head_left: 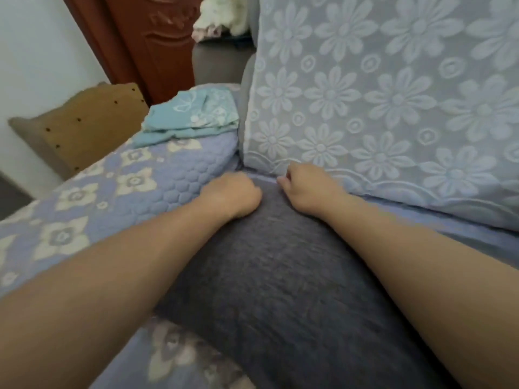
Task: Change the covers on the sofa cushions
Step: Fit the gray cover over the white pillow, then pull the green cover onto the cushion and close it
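Note:
A dark grey seat cushion (pixel 280 276) lies in front of me, partly bare. A quilted lilac cover with cream flowers (pixel 118 192) is drawn over its left side and near corner. My left hand (pixel 233 193) is curled at the cushion's far edge, gripping the lilac cover's edge there. My right hand (pixel 306 189) sits just to its right, fingers curled and pinching the pale lilac hem along the back seam. A back cushion under white floral lace (pixel 393 108) stands upright behind both hands.
Folded teal flowered fabric (pixel 193 116) lies on the seat at the far left. Beyond it are a grey sofa arm (pixel 216 63), a brown perforated board (pixel 84 124), a red-brown door (pixel 146 37) and white stuffing (pixel 222 12).

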{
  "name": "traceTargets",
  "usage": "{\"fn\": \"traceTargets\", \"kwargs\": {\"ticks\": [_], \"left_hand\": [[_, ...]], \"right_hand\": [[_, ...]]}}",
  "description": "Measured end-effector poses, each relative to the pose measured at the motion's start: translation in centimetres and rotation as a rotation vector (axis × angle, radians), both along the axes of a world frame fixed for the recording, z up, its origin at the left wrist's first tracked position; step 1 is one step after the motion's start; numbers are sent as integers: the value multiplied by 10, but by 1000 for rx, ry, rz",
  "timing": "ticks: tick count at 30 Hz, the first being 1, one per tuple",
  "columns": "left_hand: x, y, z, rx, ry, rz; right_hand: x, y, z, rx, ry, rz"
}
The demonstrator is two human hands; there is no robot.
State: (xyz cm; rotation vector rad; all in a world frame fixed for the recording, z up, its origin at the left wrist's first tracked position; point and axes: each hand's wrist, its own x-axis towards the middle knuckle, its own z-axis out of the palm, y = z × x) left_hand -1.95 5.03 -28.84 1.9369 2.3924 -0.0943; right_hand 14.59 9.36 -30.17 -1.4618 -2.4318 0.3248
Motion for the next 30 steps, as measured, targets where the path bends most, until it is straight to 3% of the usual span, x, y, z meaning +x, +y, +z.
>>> {"fn": "traceTargets", "kwargs": {"ticks": [2,5,8,11,15,19,22,25,28,30], "left_hand": [[-25,32,5,106,33,32],[-70,48,5,169,63,61],[-125,66,23,237,171,79],[-172,90,47,85,161,127],[-212,129,54,-352,108,128],[-222,140,46,-272,-106,110],[-229,139,52,-270,-112,85],[-231,131,71,-179,-43,22],[-219,118,120,115,52,-91],[-206,109,165,304,8,-93]], "right_hand": [[-10,3,-21,-2,-22,-1],[-5,-14,-50,152,5,-89],[-8,-17,-61,97,-96,-57],[-9,-18,-61,80,-135,-43],[-5,-16,-64,86,-151,-21],[-4,-7,-71,92,-163,-23],[-4,-14,-65,53,-195,-39],[-3,-31,-44,-117,-248,-69],[8,-45,-3,-503,-252,-122],[19,-56,35,-759,-271,-128]]}}
